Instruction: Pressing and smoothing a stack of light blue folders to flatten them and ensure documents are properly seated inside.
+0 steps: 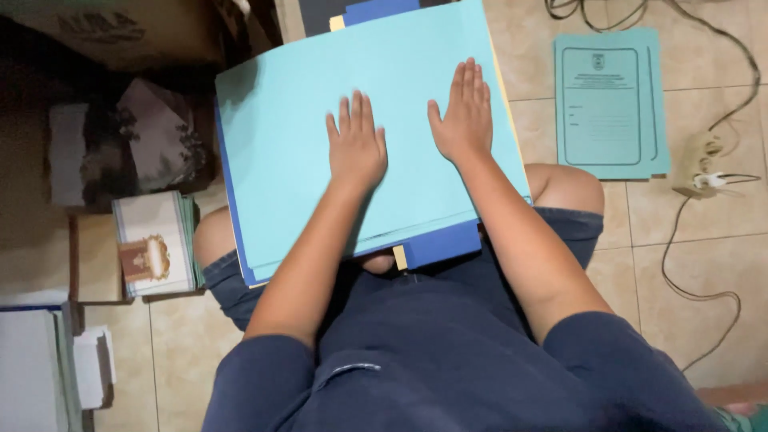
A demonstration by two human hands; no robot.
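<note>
A: Item one, the hands?

B: Left hand: flat, palm down, fingers spread and straight, resting on the light blue folder. It grips nothing. Right hand: the same posture, palm pressed on the same folder, just beside the left, a little further from the body. Nothing clasped in it either.

A: Item two, the folder?

B: Light blue paper folder, plain face up, lying across the person's lap on both knees, tilted slightly. It tops a stack: a dark blue folder shows along the left edge and at the near edge, and a yellow sheet peeps out at the near edge and along the right side. How many folders lie in the stack I cannot tell.

A: Item three, the surroundings?

B: On the tiled floor to the right, well apart from the lap: a second small pile of teal folders with a printed form on the front. Beyond it a power strip with a white plug, its cable looping over the tiles. To the left: a cream booklet with a gold emblem, lying on a green stack; above it a dark patterned bundle, possibly cloth, too dim to say. Far lower left: white paper stacks.

A: The person's clothing?

B: Dark blue shirt, short sleeves.
</note>
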